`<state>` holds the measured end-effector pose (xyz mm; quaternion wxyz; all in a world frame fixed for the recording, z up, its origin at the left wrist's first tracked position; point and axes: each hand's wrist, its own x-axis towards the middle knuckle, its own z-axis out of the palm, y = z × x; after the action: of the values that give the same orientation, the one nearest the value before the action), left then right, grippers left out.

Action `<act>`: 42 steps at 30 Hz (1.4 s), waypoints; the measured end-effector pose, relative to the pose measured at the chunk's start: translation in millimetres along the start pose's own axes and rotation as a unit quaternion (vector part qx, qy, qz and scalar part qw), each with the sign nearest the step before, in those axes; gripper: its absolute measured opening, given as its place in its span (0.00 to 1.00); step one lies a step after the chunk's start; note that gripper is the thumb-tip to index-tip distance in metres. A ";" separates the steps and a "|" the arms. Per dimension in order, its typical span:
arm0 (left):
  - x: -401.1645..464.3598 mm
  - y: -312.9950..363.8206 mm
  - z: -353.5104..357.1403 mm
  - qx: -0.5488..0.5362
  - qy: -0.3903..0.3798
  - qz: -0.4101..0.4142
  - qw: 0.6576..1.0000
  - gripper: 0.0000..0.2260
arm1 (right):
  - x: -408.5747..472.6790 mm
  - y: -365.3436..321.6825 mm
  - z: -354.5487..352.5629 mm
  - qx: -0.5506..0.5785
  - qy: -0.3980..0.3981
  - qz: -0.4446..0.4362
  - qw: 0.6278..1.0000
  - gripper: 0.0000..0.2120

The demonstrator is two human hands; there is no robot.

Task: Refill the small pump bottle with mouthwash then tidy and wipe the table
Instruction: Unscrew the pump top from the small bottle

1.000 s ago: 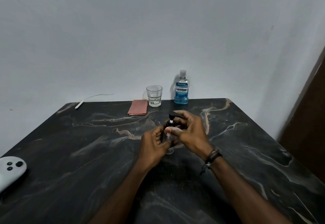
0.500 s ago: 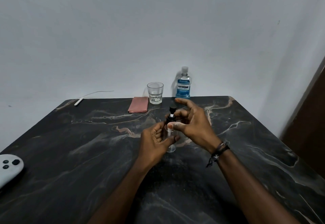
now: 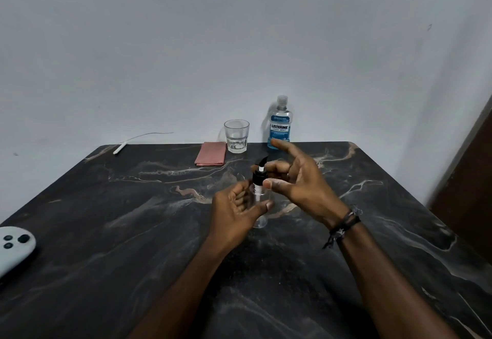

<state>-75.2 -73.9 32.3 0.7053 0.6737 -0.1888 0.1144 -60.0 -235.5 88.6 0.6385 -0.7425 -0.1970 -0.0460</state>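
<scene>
Left hand (image 3: 237, 207): curled round the clear body of the small pump bottle (image 3: 259, 195), thumb across the front, fingers behind; grips it upright near the middle of the bench (image 3: 106, 232), base just visible below the thumb, contact with the bench surface not discernible.
Right hand (image 3: 300, 184): just right of the pump bottle, thumb tip against the black collar below the pump head, middle fingers bent in toward the collar from behind, index finger stretched out and up toward the far edge; pinches the collar loosely, as far as visible. Dark cord bracelet (image 3: 343, 225) on the wrist.
Pump bottle: transparent, black pump head with spout pointing right and away, white stem showing between head and collar.
Listerine Cool Mint mouthwash bottle (image 3: 279, 123): behind the pump bottle at the far edge, upright, blue liquid, clear cap on.
Glass tumbler (image 3: 236, 136): behind the pump bottle, left of the mouthwash bottle, upright.
Pink folded cloth (image 3: 210, 153): touching or just beside the tumbler's left side, flat.
White cable (image 3: 125, 145): far left corner, well apart from the pump bottle.
White controller (image 3: 14, 245): well left of the pump bottle, at the near left edge, partly cut off.
</scene>
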 end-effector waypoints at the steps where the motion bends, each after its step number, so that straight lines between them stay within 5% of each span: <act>1: -0.5 0.6 0.8 0.003 -0.001 0.003 1.000 0.16 | -0.6 -0.7 0.8 -0.029 -0.006 0.002 1.000 0.43; 5: -0.8 -2.1 5.6 0.027 0.012 0.011 1.000 0.13 | -0.3 -1.4 16.8 -0.215 0.102 -0.015 0.971 0.47; 12: -1.6 -4.1 2.8 0.020 -0.004 0.001 1.000 0.18 | -0.8 -0.2 9.5 0.031 0.046 0.004 0.998 0.42; 18: -3.3 1.1 5.3 0.042 0.008 0.006 0.999 0.13 | -3.8 -0.8 17.0 -0.197 0.118 0.000 0.973 0.48; 24: -2.1 -3.6 1.9 0.033 0.003 -0.009 0.999 0.20 | 0.5 -2.8 12.5 0.001 0.134 -0.035 0.990 0.38; 30: -1.4 0.2 -0.3 0.047 0.010 -0.016 0.999 0.21 | 0.6 -22.0 3.4 0.155 0.206 -0.086 0.962 0.25; 37: 0.1 0.1 -3.0 0.070 0.028 -0.014 0.997 0.24 | 4.0 -26.4 -10.1 0.231 0.376 -0.076 0.894 0.17; 42: 1.5 2.5 -6.4 0.070 0.052 -0.015 0.996 0.24 | 5.5 -13.5 -17.7 0.101 0.321 0.030 0.941 0.11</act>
<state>-74.2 -67.5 35.0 0.6667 0.7175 -0.1331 0.1516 -56.5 -249.9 106.1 0.7408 -0.6252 0.0368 -0.2428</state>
